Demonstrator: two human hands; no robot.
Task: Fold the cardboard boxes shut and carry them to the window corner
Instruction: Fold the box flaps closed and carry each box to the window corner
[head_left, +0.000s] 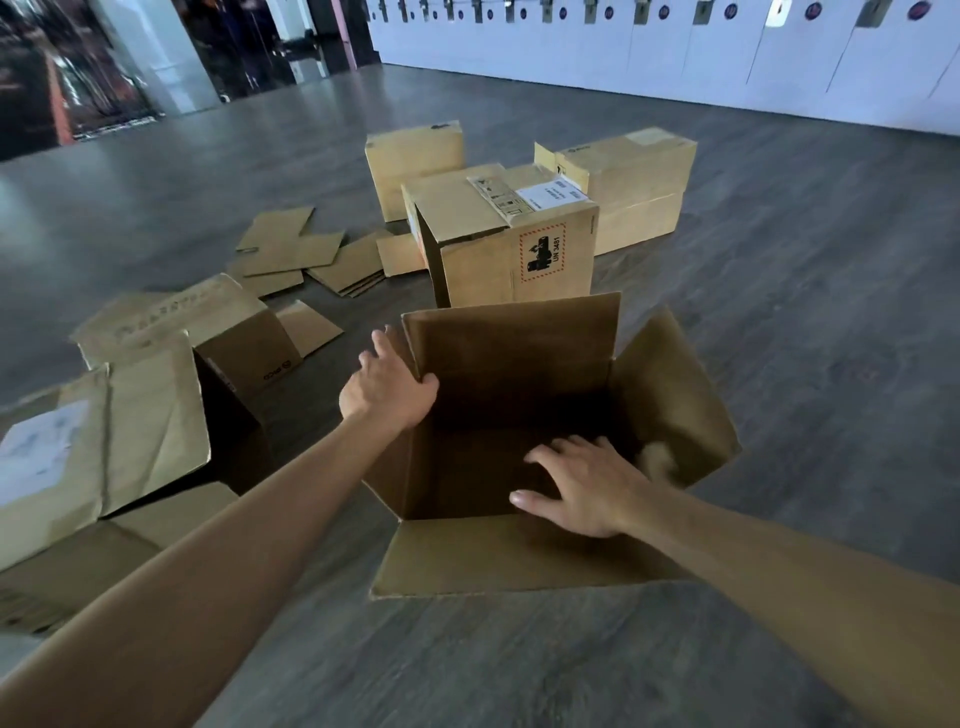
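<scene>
The open cardboard box (519, 441) stands on the floor (779, 364) right in front of you, mouth up, with all four flaps still spread. Your left hand (387, 387) is at the far-left corner of the opening. Its thumb hooks over the rim while the fingers (382, 340) lie fairly straight along the outside, beside the tall far flap (511, 332), so it grips that corner. Your right hand (582, 488) hovers over the near-right part of the mouth, palm down and fingers spread and relaxed, holding nothing. Whether it touches the cardboard cannot be told.

What matters for the fold is which flap sits closest to which hand. The near flap (519, 564) lies flat toward you, just below your right palm. The right flap (675, 395) splays outward, just right of that hand. The left flap is mostly hidden behind your left wrist. The far flap stands upright, touching your left thumb's corner, so your left hand is nearest to it.

Other boxes lie well apart: a labelled box (511, 239) far behind, and a tipped open box (156, 395) to the left.
</scene>
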